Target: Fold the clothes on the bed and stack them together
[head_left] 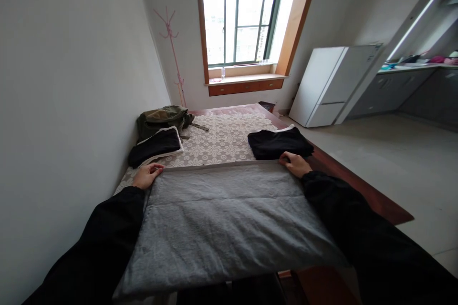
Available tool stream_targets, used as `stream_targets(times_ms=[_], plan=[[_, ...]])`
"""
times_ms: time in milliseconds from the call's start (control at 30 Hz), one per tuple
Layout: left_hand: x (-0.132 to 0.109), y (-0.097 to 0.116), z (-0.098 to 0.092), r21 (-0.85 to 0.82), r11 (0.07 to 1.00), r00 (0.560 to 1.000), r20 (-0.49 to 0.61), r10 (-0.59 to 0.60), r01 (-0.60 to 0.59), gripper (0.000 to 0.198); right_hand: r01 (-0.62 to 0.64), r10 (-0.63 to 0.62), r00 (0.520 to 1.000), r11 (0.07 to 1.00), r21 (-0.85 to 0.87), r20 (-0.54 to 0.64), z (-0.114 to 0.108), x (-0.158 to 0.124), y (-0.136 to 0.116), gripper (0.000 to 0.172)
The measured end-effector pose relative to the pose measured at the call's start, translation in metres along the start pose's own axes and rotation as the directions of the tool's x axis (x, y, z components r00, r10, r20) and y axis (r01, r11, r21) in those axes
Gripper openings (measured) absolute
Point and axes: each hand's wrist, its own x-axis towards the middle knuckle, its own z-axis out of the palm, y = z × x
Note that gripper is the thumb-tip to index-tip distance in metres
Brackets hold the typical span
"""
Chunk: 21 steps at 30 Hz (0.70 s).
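Note:
A grey cloth (225, 228) lies spread over the near part of the table, with its near edge hanging toward me. My left hand (147, 175) pinches its far left corner between thumb and fingers. At the far right corner, my right hand (295, 164) grips the same edge, which runs nearly straight between the two hands. Just beyond my right hand rests a folded black garment (281, 143). Another folded black garment (155, 147), with a pale edge, sits past my left hand. Whether the grey cloth is a garment I cannot tell.
A green backpack (161, 119) stands at the table's far left against the wall. The patterned tablecloth (218, 138) covers the wooden table (379, 200). Behind are a pink coat rack (173, 52), a window and a white fridge (332, 81).

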Motion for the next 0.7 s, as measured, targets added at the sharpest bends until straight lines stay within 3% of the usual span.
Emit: stream_targets(times_ms=[133,233,300,400,500,600,700], plan=[[-0.02,0.006,-0.014,-0.007,1.0,1.0,-0.015,0.003,-0.003,0.074,0.001,-0.001,1.0,1.0,0.009,0.004,-0.008,-0.011,0.0,0.027],[-0.065,0.016,-0.028,0.055,0.998,1.0,-0.023,0.014,-0.013,0.08,0.024,-0.023,1.0,0.994,0.102,-0.013,-0.022,-0.04,0.004,0.053],[-0.107,0.023,-0.034,0.121,0.992,1.0,-0.009,-0.018,0.019,0.074,0.021,-0.015,0.999,0.986,0.164,-0.038,-0.034,-0.073,0.008,0.06],[-0.174,0.03,-0.033,0.219,0.968,0.993,-0.017,-0.118,0.119,0.06,-0.073,0.082,0.995,0.988,0.134,-0.059,-0.05,-0.137,0.009,0.052],[-0.231,0.031,-0.024,0.313,0.923,0.974,-0.056,-0.219,0.226,0.049,-0.162,0.175,0.963,0.984,0.08,-0.206,-0.058,-0.204,0.005,0.046],[-0.271,0.027,-0.016,0.408,0.847,0.94,-0.142,-0.31,0.341,0.043,-0.251,0.272,0.903,0.962,0.105,-0.332,-0.053,-0.26,0.003,0.045],[-0.294,0.021,-0.014,0.417,0.802,0.904,-0.208,-0.374,0.427,0.041,-0.313,0.378,0.86,0.921,0.231,-0.343,-0.038,-0.301,0.008,0.046]])
